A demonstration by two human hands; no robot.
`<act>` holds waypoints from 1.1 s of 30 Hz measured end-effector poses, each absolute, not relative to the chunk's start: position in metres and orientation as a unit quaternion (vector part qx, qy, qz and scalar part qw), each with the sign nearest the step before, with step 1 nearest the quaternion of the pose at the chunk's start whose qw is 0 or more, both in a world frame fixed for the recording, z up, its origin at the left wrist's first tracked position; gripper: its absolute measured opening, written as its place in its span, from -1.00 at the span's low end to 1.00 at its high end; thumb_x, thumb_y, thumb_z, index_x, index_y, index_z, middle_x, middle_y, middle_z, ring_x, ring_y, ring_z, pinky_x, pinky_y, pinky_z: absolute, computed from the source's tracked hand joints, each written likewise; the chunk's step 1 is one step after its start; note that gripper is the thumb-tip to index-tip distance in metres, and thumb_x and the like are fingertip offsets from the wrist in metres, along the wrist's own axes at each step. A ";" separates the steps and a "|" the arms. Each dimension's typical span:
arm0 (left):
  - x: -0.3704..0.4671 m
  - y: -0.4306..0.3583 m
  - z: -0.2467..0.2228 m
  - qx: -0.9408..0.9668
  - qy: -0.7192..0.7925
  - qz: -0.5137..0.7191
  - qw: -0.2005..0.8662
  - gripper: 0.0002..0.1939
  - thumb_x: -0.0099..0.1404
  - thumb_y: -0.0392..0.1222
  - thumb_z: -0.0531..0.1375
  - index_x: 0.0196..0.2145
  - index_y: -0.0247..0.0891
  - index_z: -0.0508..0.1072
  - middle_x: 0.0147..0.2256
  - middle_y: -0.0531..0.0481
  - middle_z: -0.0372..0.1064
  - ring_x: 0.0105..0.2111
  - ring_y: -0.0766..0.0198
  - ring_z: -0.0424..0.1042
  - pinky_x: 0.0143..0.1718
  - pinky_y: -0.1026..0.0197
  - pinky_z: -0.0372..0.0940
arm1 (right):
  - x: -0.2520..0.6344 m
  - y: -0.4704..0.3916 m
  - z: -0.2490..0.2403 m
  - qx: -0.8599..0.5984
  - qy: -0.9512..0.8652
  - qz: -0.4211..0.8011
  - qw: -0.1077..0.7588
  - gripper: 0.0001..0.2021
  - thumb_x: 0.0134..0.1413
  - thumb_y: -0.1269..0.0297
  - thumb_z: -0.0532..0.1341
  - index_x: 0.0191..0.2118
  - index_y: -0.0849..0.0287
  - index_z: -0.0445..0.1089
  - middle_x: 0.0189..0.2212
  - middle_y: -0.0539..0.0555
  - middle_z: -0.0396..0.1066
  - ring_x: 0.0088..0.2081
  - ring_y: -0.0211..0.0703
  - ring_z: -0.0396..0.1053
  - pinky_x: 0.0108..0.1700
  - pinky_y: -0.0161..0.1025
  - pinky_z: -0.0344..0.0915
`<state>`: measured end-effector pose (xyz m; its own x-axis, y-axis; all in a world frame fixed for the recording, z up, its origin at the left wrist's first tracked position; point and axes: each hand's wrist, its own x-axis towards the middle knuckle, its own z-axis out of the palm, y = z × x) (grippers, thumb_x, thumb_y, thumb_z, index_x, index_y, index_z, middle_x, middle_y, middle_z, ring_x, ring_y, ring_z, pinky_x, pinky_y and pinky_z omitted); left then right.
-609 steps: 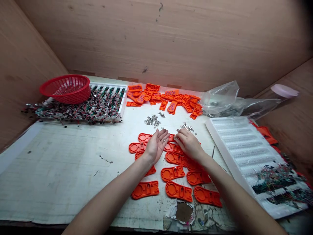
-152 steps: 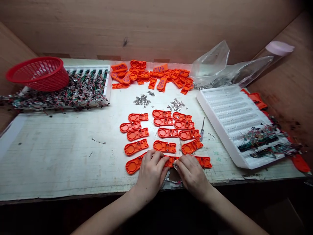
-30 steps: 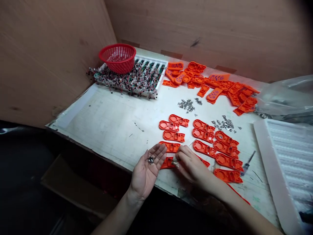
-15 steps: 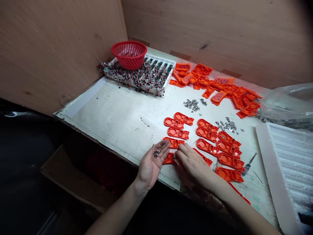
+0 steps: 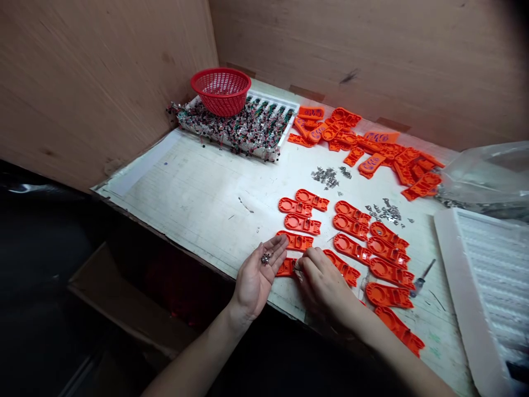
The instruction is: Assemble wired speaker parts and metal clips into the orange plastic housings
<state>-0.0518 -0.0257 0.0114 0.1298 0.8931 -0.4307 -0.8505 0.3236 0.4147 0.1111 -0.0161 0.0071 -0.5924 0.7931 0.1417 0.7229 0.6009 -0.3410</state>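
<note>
My left hand is palm up with its fingers stretched out. A few small metal parts rest on it at the base of the fingers. Just to the right, my right hand has its fingertips pinched together at the right end of an orange plastic shell half; what they hold is hidden. Directly above lies another orange shell half, partly behind my left fingertips. More open shell halves lie in rows to the right of my right hand, and one is beside my right forearm.
Small metal pieces form two piles. Behind them is a heap of orange shells. A red basket sits on a tray of wired parts. A screwdriver and white foam tray are at right.
My right forearm has shifted and uncovers more of the orange shells beside it. My right hand stays pinched at the same shell; the left hand hardly moves.
</note>
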 end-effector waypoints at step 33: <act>-0.054 -0.022 0.023 0.027 0.326 0.570 0.754 -0.67 0.39 -0.23 -0.02 -0.07 -0.44 0.45 0.09 -0.26 0.31 0.17 0.08 0.21 0.26 0.06 0.01 | 0.114 -0.046 0.010 -0.392 -0.894 0.000 0.215 -0.72 0.18 0.49 0.05 -0.04 0.26 0.36 -0.32 0.19 0.41 -0.29 -0.04 0.28 -0.33 -0.11 0.27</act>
